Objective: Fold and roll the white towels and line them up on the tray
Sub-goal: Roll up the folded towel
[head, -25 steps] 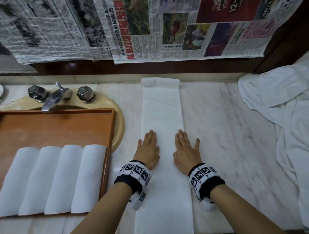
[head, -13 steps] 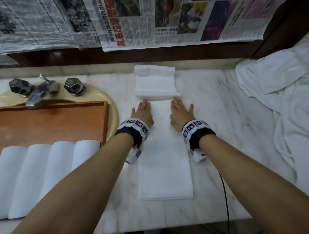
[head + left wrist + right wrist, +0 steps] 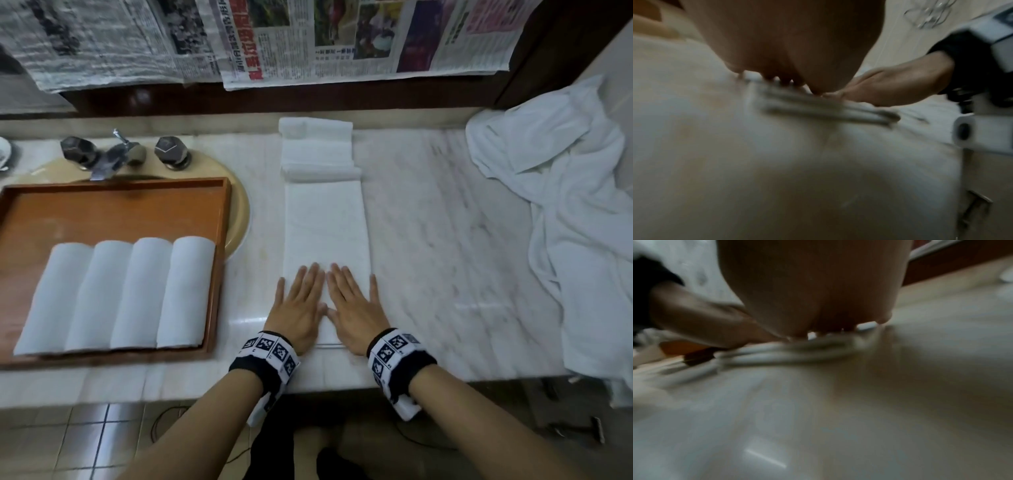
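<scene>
A long folded white towel (image 3: 327, 226) lies lengthwise on the marble counter, its far end bunched into a loose fold (image 3: 320, 171) near the wall. My left hand (image 3: 301, 305) and right hand (image 3: 354, 306) lie flat side by side on its near end, fingers straight and pressing down. The wooden tray (image 3: 113, 212) on the left holds several rolled white towels (image 3: 137, 291) in a row. Both wrist views are blurred. The left wrist view shows my left palm (image 3: 789, 48) over the towel's layered edge (image 3: 818, 107), and the right wrist view shows my right palm (image 3: 813, 288) over the same edge (image 3: 787, 352).
A loose heap of white towels (image 3: 565, 205) covers the counter's right end. The tray sits over a beige sink with a metal faucet (image 3: 109, 154). Newspaper sheets (image 3: 308, 41) hang on the back wall. The counter's front edge (image 3: 342, 385) runs just behind my wrists.
My hands slid forward along the towel to its far part, bunching that end and drawing the hanging near end onto the counter. They have now come back to the near end.
</scene>
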